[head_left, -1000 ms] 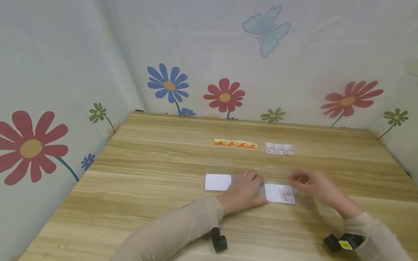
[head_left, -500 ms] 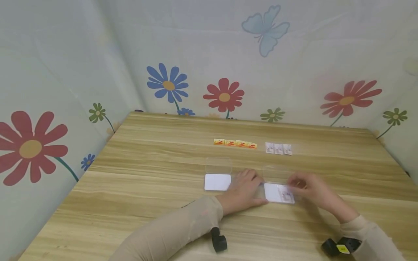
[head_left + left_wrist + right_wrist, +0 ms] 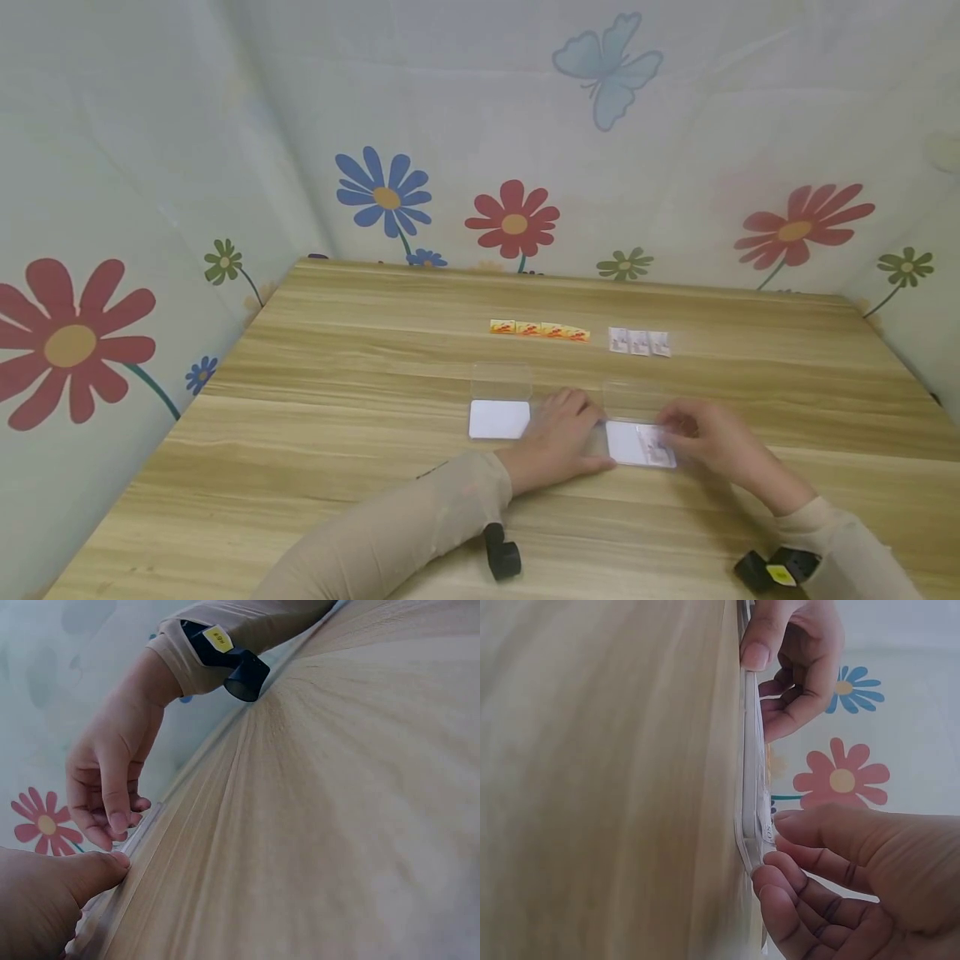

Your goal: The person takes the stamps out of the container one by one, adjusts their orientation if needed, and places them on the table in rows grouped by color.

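A flat clear plastic case (image 3: pixel 626 442) with a white inside lies with its lid (image 3: pixel 632 400) folded back. My left hand (image 3: pixel 561 440) holds its left end; the thumb (image 3: pixel 105 871) rests at the near corner and the fingertips reach the far one. On the case's right half lies a small translucent printed piece (image 3: pixel 655 450). My right hand (image 3: pixel 716 442) pinches this piece at its right edge; thumb (image 3: pixel 799 823) and forefinger meet there in the right wrist view. A second such case (image 3: pixel 498 419), also with its lid back, lies left of my left hand.
Several small yellow-and-red printed pieces (image 3: pixel 540 330) lie in a row farther back on the wooden table (image 3: pixel 360 358). To their right are three pale printed pieces (image 3: pixel 638 342). A flower-patterned curtain (image 3: pixel 450 100) hangs behind.
My right hand has moved slightly left, from beside the case onto the right edge of the printed piece. My left hand stays at the case's left end.
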